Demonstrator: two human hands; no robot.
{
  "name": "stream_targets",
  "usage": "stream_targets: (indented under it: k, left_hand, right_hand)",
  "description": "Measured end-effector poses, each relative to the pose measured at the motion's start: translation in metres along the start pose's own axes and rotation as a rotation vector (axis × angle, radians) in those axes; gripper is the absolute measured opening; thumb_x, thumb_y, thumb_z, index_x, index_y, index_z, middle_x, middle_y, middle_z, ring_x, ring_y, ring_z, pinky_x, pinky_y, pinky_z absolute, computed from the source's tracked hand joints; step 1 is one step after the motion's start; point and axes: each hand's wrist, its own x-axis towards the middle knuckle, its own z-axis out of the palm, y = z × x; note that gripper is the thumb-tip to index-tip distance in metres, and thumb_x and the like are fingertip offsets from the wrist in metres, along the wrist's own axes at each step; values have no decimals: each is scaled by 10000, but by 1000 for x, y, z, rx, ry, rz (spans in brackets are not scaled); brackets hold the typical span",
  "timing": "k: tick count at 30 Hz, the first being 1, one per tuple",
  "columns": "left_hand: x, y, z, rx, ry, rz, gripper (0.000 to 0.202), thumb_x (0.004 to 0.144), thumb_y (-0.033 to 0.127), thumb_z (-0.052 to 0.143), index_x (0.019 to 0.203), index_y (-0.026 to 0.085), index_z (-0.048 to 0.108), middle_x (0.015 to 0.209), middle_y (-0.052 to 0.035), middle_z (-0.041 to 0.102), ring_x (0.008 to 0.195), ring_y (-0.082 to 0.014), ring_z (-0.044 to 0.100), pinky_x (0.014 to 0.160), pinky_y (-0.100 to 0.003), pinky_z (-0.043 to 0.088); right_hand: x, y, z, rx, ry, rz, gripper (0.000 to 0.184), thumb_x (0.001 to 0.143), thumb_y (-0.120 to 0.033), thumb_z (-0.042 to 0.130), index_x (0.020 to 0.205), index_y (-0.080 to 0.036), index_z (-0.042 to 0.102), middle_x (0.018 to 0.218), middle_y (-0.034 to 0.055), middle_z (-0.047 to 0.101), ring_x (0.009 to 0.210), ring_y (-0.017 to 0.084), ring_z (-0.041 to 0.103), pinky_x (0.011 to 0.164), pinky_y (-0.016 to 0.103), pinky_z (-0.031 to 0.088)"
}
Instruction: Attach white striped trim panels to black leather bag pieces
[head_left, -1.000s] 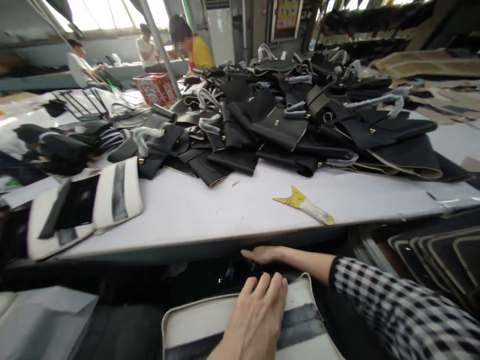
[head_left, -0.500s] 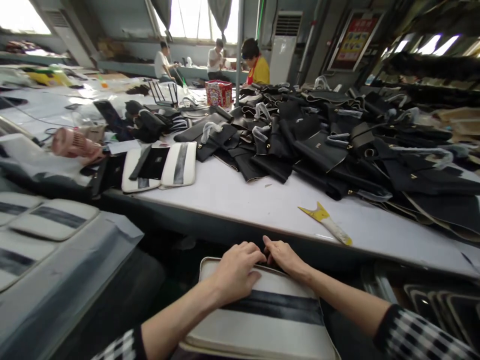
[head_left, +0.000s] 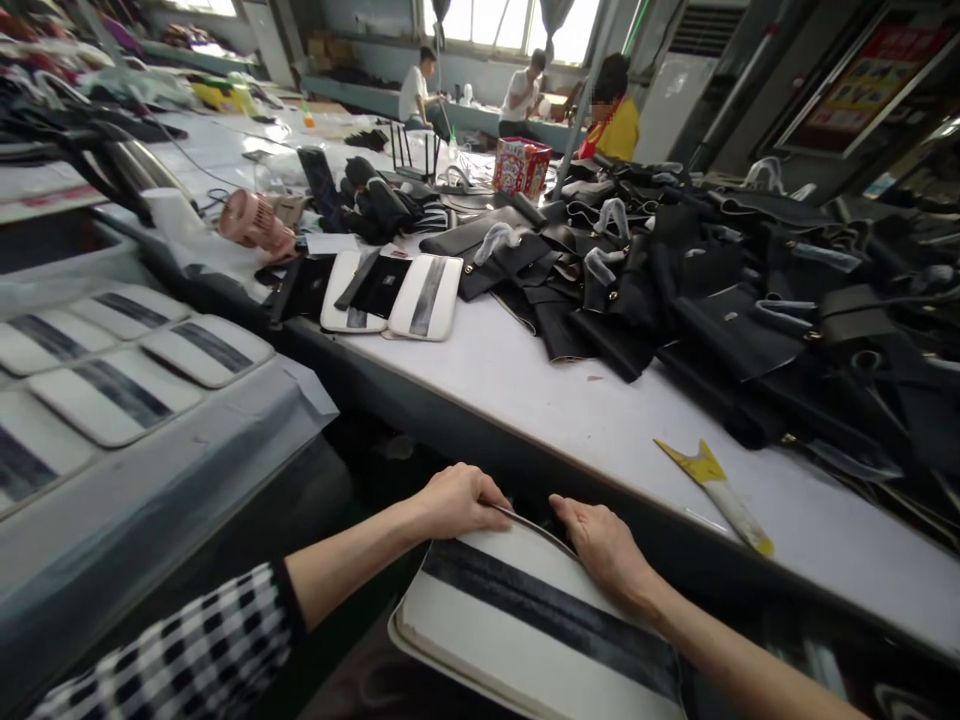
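A white padded panel [head_left: 510, 640] with a dark band across it lies low in front of me, with at least one more layer showing under its left edge. My left hand [head_left: 465, 500] pinches its far edge between thumb and fingers. At the same edge, further right, my right hand [head_left: 604, 545] rests against the panel with its fingers curled together. Whatever those fingertips hold is hidden in the dark gap beyond the edge.
Similar white panels [head_left: 112, 395] lie on a covered surface at left. The white table [head_left: 517, 400] ahead bears a heap of black bag pieces [head_left: 675, 270], a yellow-and-white tool [head_left: 720, 495], two banded panels [head_left: 426, 298] and a pink fan [head_left: 255, 222]. Several people sit further back.
My view has turned left, so the table things sit further right. My left hand has gone from lying over the panel to pinching its far edge. The panel is now angled differently.
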Motion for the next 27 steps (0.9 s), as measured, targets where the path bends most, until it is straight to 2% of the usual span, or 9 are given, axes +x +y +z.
stream_targets:
  k: [5,10,15,18,24,27]
  left_hand:
    - [11,-1,0,-43,-28,-84,302,690,409,698,958,301,785,763,25,740,766,-184,665,598,-213,443]
    - [16,12,-3,44,9,-50,232,610,311,717,827,319,795,808,26,738,788,-208,643,651,-257,428]
    - [7,8,-3,50,40,58,213,707,334,693,897,351,788,945,53,731,900,-185,645,732,-234,433]
    - [3,1,0,42,56,117,208,742,339,704,933,348,784,957,61,728,886,-159,651,726,-214,425]
    - [-2,-4,3,67,125,165,177,764,354,719,926,335,787,964,65,731,847,-148,659,682,-222,410]
    - [-3,-5,1,57,103,169,184,766,370,729,940,341,785,949,66,728,858,-144,656,676,-206,411]
  right_hand:
    - [1,-3,-2,-34,-14,-14,661,992,-592,140,804,-244,670,831,59,719,858,254,668,717,322,419]
    - [1,-4,-3,-62,-12,-28,637,995,-573,167,812,-252,687,843,57,726,857,253,667,707,314,422]
    - [2,-7,-2,-85,-24,-64,631,998,-573,154,736,-247,627,783,34,713,775,234,664,666,302,399]
    - [1,-13,0,-108,-46,-98,619,999,-573,161,729,-247,612,775,22,710,763,229,663,648,299,385]
    - [1,-32,0,-171,-111,-213,573,1014,-487,164,845,-277,669,862,14,729,838,242,673,682,306,384]
    - [3,-40,1,-184,-124,-249,558,1019,-467,162,888,-297,677,881,4,733,855,242,680,684,304,387]
